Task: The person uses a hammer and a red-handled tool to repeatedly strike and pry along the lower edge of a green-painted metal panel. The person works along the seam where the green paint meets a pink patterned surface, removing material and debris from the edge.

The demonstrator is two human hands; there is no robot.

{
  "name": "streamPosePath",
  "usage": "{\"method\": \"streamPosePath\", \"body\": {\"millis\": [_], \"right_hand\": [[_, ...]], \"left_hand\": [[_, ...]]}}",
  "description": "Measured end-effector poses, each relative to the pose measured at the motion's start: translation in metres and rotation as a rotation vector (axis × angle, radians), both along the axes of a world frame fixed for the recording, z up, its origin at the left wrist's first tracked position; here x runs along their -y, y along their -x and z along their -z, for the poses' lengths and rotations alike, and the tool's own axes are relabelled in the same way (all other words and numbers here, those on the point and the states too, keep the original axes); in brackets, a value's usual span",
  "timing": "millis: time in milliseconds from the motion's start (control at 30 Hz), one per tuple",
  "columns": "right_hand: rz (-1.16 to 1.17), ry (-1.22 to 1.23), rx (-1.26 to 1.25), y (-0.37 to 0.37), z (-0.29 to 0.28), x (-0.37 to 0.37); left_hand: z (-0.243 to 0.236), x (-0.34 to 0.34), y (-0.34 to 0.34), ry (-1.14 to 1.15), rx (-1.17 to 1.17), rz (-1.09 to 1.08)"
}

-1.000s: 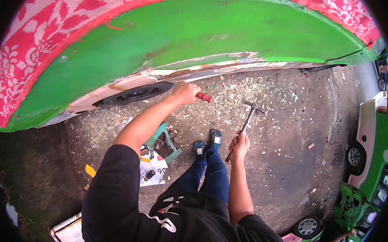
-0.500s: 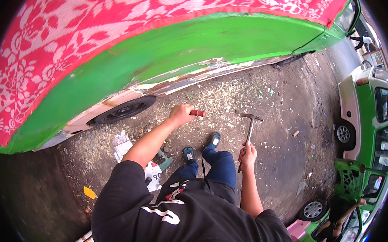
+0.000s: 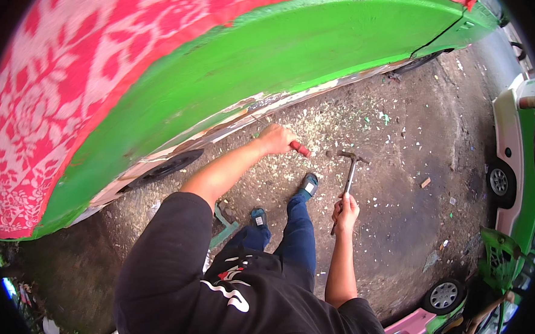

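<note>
Seemingly for control, the left hand (image 3: 276,140) is clasping a red cylindrical-handled tool (image 3: 301,148); the right hand (image 3: 346,214) is gripping a grey metal hammer (image 3: 350,176) low, leaving its head free.

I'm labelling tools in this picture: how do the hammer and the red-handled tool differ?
The hammer shows a grey metal shaft and crosswise head; the red-handled tool shows mostly its red grip. The hammer is in the right hand, the red-handled tool in the left hand. Both are hand-held.
</note>
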State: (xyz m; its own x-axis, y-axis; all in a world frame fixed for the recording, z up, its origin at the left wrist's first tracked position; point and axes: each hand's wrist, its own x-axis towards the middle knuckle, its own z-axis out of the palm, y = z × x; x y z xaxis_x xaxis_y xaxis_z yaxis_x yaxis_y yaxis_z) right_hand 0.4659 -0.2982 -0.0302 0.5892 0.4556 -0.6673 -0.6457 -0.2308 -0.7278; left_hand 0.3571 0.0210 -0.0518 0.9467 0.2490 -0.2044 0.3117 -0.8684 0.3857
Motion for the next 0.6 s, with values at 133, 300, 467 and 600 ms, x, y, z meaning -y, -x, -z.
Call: {"method": "streamPosePath", "body": {"millis": [133, 300, 467, 600], "right_hand": [[-0.021, 0.014, 0.008, -0.041, 0.026, -0.020], [-0.024, 0.006, -0.015, -0.066, 0.045, -0.040], [0.028, -0.033, -0.045, -0.050, 0.058, -0.046], [0.092, -0.044, -0.078, -0.020, 0.065, -0.045]], "left_hand": [[0.038, -0.019, -0.019, -0.027, -0.032, 0.001], [0.059, -0.027, -0.016, -0.052, -0.057, 0.011], [0.061, -0.033, -0.018, -0.096, -0.029, -0.009], [0.067, -0.034, -0.009, -0.092, -0.010, 0.014]]}}
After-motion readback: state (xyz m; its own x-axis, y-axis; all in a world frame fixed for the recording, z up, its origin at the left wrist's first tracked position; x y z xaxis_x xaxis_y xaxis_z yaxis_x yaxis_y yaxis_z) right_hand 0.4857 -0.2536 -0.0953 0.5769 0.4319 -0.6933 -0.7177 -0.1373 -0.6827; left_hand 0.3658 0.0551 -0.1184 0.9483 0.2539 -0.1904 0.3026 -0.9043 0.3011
